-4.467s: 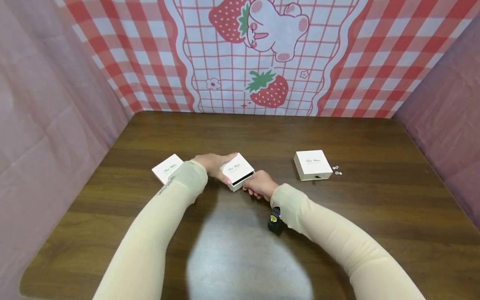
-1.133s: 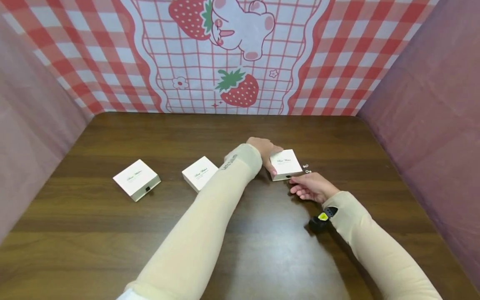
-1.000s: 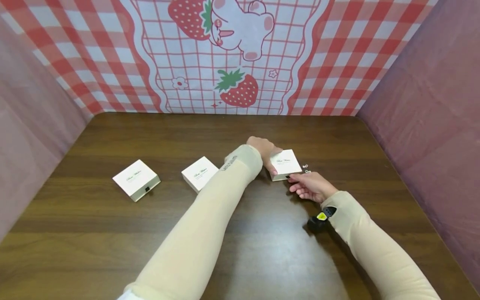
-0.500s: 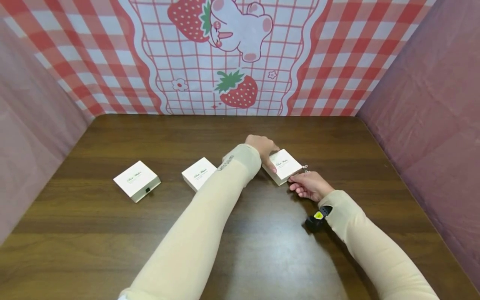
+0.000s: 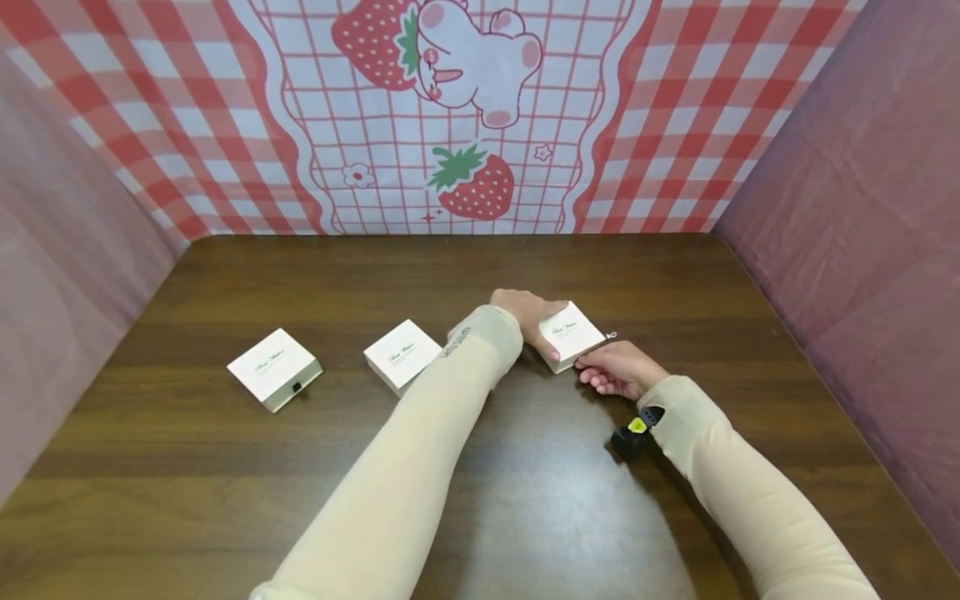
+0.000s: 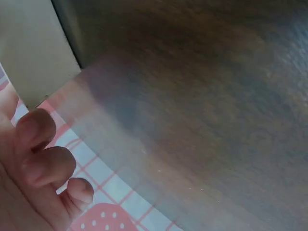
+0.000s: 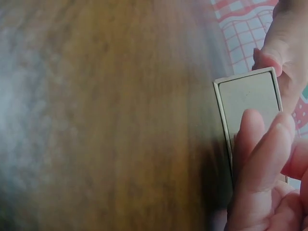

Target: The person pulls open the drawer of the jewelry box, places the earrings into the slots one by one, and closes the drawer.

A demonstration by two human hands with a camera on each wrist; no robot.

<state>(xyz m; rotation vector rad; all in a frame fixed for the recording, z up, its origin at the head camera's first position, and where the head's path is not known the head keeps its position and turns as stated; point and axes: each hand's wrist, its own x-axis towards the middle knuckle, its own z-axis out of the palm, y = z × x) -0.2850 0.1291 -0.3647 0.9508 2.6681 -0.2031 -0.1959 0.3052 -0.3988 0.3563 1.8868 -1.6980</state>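
Note:
In the head view, my left hand [image 5: 525,315] grips a white drawer-style gift box [image 5: 568,332] with green lettering, thumb on the near side and fingers at the back. My right hand [image 5: 621,367] has thumb and index finger pinched at the box's front face, where the pull tab sits, now covered by the fingers. The right wrist view has the drawer front [image 7: 248,94] sitting flush inside its sleeve, behind the fingers [image 7: 262,163]. Curled left fingers [image 6: 53,159] appear beside the box side [image 6: 36,48] in the left wrist view. Small earrings [image 5: 611,335] lie right of the box.
Two similar white boxes stand to the left: a middle box [image 5: 401,354], partly behind my left sleeve [image 5: 420,450], and a far-left box [image 5: 273,365] with a black tab. A strawberry-print cloth [image 5: 465,125] borders the back of the wooden table [image 5: 187,517].
Both hands have moved from the middle box, whose drawer was partly out, to the right-hand box. Over the last second that box has turned slightly, its front facing more rightward.

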